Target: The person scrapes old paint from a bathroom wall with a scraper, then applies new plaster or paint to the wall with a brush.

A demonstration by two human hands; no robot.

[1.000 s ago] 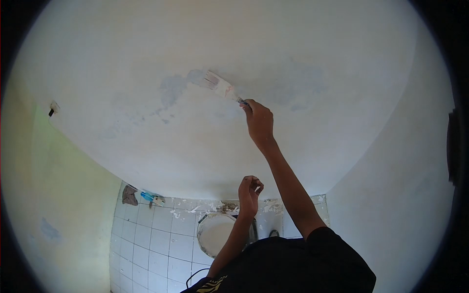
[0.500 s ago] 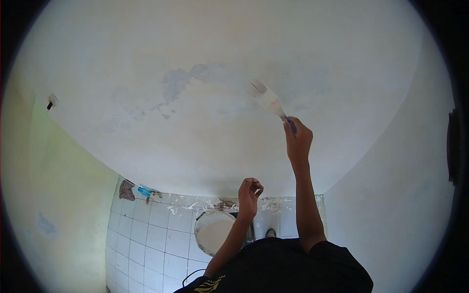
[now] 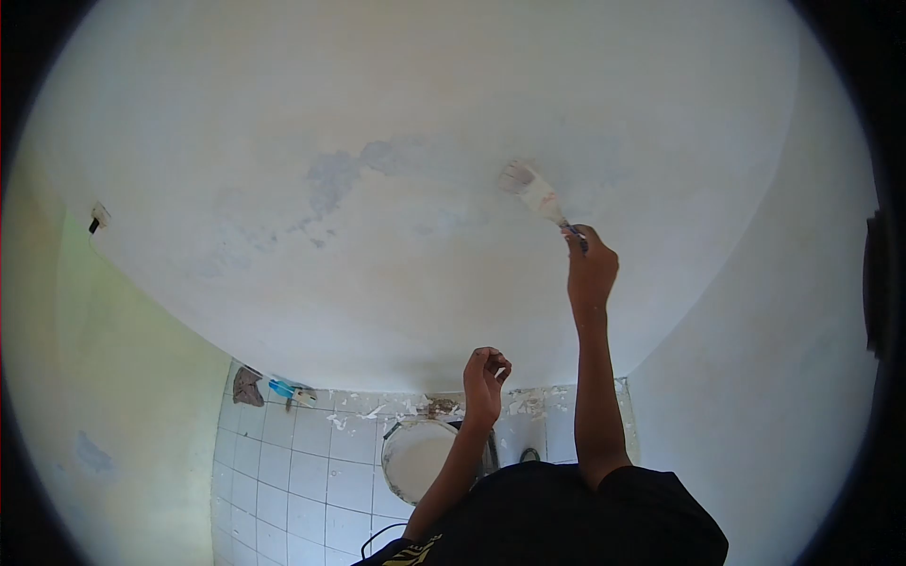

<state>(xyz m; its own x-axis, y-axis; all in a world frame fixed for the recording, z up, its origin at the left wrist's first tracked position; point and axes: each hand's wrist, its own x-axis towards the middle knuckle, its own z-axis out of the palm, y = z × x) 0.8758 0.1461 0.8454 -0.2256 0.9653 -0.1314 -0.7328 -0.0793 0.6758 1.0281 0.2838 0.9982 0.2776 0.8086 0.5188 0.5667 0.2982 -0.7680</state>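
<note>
A wide paintbrush point(image 3: 540, 196) is gripped by its dark handle in my right hand point(image 3: 593, 262), with the fingers closed round it. Its whitish, paint-coated bristles point up and left and appear to touch the white wall point(image 3: 425, 292). Grey-blue patches point(image 3: 332, 179) show on the wall left of the brush. Lower down, my left hand point(image 3: 484, 373) hovers near the foot of the wall, its fingers loosely curled with nothing visible in them. Beneath my left forearm, a bucket of whitish paint point(image 3: 415, 462) stands on the floor, partly hidden by that arm.
White floor tiles point(image 3: 307, 462) carry peeled flakes point(image 3: 363, 415) along the wall's base. In the left corner lie a grey-brown cloth point(image 3: 248, 387) and a blue item point(image 3: 281, 388). A socket point(image 3: 100, 217) sits on the wall at left. A greenish wall point(image 3: 142, 377) adjoins there.
My right hand and the paintbrush have shifted slightly right, and the bristles now look splayed on the wall. My left hand stays almost in place. The view has tilted slightly.
</note>
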